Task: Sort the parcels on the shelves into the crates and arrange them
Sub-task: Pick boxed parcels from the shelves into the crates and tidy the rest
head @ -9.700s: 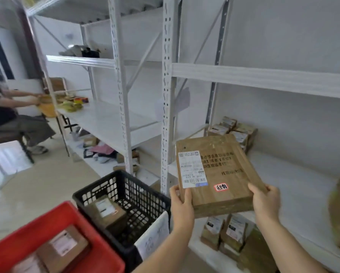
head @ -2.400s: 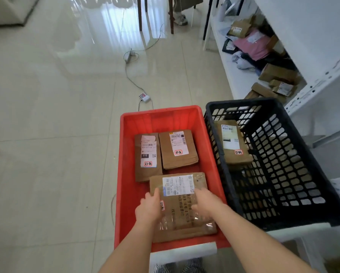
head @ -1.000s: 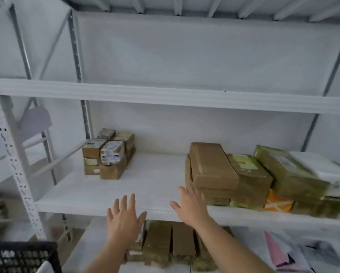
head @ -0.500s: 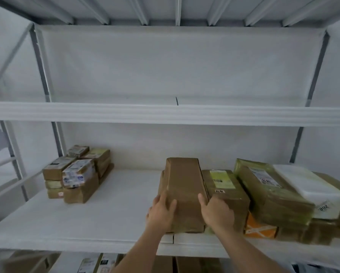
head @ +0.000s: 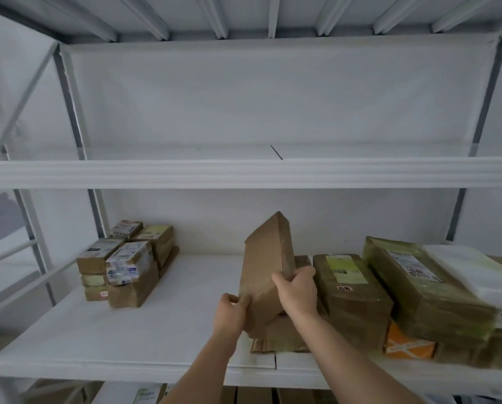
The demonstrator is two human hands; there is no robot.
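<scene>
both hands hold a plain brown parcel (head: 268,266) tipped up on end above the stack on the middle shelf (head: 162,333): the left hand (head: 229,314) pinches its near left edge, the right hand (head: 297,291) wraps its right side. many parcels remain, a small pile (head: 127,262) far left, larger ones (head: 418,290) right. no crate shows, so sorting looks far from finished.

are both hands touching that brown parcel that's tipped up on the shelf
Touching. The head view shows the left hand pinching the tilted brown parcel at its lower left edge, and the right hand gripping its right side.
</scene>
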